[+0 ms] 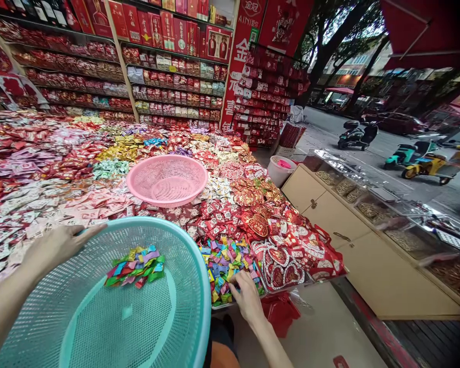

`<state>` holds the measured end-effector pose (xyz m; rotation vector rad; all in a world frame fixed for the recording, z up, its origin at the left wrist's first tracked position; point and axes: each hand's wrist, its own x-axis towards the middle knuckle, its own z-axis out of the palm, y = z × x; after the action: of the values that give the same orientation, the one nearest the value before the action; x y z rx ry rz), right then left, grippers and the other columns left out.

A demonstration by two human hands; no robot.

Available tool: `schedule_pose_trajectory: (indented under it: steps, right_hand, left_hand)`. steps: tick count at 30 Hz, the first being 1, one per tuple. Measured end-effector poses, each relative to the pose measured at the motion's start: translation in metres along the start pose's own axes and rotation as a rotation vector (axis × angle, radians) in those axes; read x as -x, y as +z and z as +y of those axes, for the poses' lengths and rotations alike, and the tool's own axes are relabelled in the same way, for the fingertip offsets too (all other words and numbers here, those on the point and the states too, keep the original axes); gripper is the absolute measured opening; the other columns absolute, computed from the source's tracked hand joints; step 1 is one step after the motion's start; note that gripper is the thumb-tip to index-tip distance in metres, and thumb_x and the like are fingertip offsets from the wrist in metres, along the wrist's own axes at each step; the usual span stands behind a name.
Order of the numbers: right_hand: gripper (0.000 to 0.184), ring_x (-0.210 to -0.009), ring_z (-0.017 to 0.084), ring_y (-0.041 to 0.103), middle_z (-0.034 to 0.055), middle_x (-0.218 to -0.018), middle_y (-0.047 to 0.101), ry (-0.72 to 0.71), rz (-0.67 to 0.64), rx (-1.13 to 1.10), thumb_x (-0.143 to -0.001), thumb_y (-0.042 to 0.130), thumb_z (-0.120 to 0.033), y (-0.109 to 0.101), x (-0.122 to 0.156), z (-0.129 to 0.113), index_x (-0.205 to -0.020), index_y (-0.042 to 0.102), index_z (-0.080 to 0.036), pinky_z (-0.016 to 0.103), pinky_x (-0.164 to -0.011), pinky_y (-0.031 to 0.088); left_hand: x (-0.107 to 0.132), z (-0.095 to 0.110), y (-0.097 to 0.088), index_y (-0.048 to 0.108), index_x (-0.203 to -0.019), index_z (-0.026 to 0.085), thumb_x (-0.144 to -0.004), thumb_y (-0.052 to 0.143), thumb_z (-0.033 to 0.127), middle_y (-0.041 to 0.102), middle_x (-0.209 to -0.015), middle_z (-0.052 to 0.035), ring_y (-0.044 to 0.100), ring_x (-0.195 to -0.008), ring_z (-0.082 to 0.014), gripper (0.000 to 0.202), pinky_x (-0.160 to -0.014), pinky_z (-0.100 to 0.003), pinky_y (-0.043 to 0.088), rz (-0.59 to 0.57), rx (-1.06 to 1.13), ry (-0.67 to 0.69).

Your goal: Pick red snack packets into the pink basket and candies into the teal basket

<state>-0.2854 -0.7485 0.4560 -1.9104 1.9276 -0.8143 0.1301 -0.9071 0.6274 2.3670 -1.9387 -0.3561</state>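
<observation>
A large teal plastic mesh basket (193,266) fills the lower left, tilted towards me. My left hand (67,244) is closed over its far left rim, thumb lying along the edge. Inside the basket lies a small heap of wrapped candies (138,267) in green, red, yellow and blue. Right of the basket, a tray of similar bright wrapped candies (224,260) stands at the table's near edge. My right hand (247,296) is at that pile, fingers bent and thumb a little apart. Its fingertips touch the candies, and I see nothing clearly held.
A pink mesh basket (167,179) sits behind the teal one, among piles of packaged sweets. Red heart-shaped packets (283,266) lie right of the candy tray. Further right are a tan cabinet (337,235) and a white bucket (279,171). Stocked shelves (172,69) line the back.
</observation>
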Motion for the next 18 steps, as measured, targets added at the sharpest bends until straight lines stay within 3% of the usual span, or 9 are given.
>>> schedule_pose_trajectory:
  steps: [6, 10, 15, 18]
  right_hand:
    - [0.015, -0.081, 0.021, 0.052, 0.0037, -0.082, 0.057, 0.010, 0.013, -0.014, -0.086, 0.044, -0.017, -0.005, -0.004, 0.001, -0.076, 0.054, -0.023, 0.034, -0.072, 0.043]
    - [0.015, -0.080, 0.020, 0.053, 0.0032, -0.080, 0.057, 0.007, 0.062, -0.116, -0.088, 0.046, -0.023, -0.036, -0.017, -0.013, -0.076, 0.054, -0.022, 0.034, -0.073, 0.042]
    - [0.014, -0.080, 0.018, 0.054, 0.0032, -0.082, 0.058, -0.146, 0.173, -0.248, -0.089, 0.049, -0.027, -0.086, -0.050, -0.070, -0.079, 0.058, -0.022, 0.031, -0.073, 0.042]
    - [0.013, -0.086, 0.017, 0.053, 0.0034, -0.087, 0.060, -0.386, 0.107, -0.171, -0.090, 0.049, -0.026, -0.088, -0.077, -0.113, -0.084, 0.060, -0.021, 0.030, -0.079, 0.041]
  left_hand:
    - [-0.002, 0.030, 0.005, 0.063, -0.082, 0.022, -0.070, 0.026, 0.079, 0.061, -0.071, -0.0087, 0.058, -0.078, -0.0302, 0.069, -0.066, -0.031, 0.038, -0.044, -0.089, 0.033]
    - [-0.006, 0.042, 0.006, 0.063, -0.087, 0.021, -0.071, 0.021, 0.078, 0.062, -0.074, -0.0114, 0.059, -0.078, -0.0317, 0.073, -0.066, -0.033, 0.039, -0.046, -0.112, 0.072]
    - [-0.010, 0.057, 0.011, 0.063, -0.085, 0.019, -0.072, 0.016, 0.078, 0.064, -0.081, -0.0141, 0.060, -0.083, -0.0327, 0.076, -0.068, -0.035, 0.040, -0.026, -0.139, 0.164]
    - [-0.010, 0.068, 0.015, 0.062, -0.081, 0.020, -0.073, 0.014, 0.078, 0.064, -0.080, -0.0134, 0.061, -0.083, -0.0322, 0.076, -0.070, -0.036, 0.042, -0.010, -0.145, 0.223]
